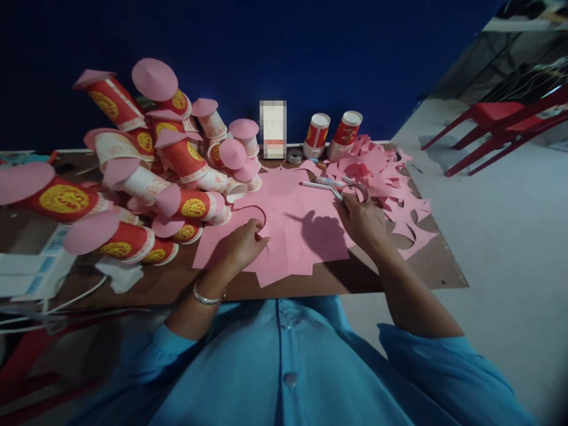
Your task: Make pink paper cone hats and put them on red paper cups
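My left hand [246,244] is over the pink paper sheets, its fingers curled at the edge of a round pink paper disc [248,214]. Part of the disc is hidden beneath that hand, and a dark shadow line follows its curved rim. On the right, my right hand [361,219] is closed on a pair of scissors [364,190], with a handle loop showing beyond the fingers. The hand's shadow falls on the flat pink paper sheets [293,254]. Capped pens [313,185] lie just beside the scissors.
Paper cups with pink cone tops [190,157] are heaped at the left. Pink paper scraps [377,168] cover the table's right end. Stacked cups [318,136] and a tape roll [294,156] stand by the blue wall. A white box [33,269] and cable lie left; a red chair [492,121] stands right.
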The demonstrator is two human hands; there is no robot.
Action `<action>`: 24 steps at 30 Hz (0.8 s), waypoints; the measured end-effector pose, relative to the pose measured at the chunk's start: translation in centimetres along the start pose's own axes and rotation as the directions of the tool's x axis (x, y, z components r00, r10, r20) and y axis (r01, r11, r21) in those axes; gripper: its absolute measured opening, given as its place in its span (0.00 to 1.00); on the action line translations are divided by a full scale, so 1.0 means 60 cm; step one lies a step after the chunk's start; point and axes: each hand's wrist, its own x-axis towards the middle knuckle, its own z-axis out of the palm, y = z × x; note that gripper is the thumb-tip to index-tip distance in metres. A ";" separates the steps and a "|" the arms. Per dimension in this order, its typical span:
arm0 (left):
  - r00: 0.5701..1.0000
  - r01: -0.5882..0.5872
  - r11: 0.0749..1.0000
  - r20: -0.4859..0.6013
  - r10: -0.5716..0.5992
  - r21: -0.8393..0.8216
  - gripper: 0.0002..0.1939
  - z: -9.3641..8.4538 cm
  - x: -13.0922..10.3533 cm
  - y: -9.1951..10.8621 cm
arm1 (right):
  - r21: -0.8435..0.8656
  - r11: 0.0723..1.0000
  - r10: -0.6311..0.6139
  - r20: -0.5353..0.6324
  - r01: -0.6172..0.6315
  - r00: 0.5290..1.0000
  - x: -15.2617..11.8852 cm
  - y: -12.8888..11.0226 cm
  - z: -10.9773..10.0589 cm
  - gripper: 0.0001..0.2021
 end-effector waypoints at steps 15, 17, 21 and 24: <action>0.978 -0.176 0.667 -0.203 0.039 -0.724 0.11 0.030 0.003 0.040 | 0.262 0.956 -0.060 -0.262 0.131 0.963 -0.069 -0.034 -0.009 0.20; 0.976 -0.159 0.695 -0.219 0.002 -0.701 0.11 0.031 0.006 0.041 | 0.177 0.973 -0.110 -0.204 0.148 0.973 -0.072 -0.041 -0.008 0.20; 0.970 -0.143 0.713 -0.242 -0.038 -0.686 0.11 0.040 0.011 0.039 | 0.073 0.971 -0.220 -0.105 0.228 0.970 -0.073 -0.050 0.008 0.17; 0.966 -0.156 0.764 -0.258 -0.014 -0.626 0.11 0.046 0.012 0.040 | 0.057 0.950 -0.306 -0.022 0.307 0.952 -0.073 -0.056 0.020 0.13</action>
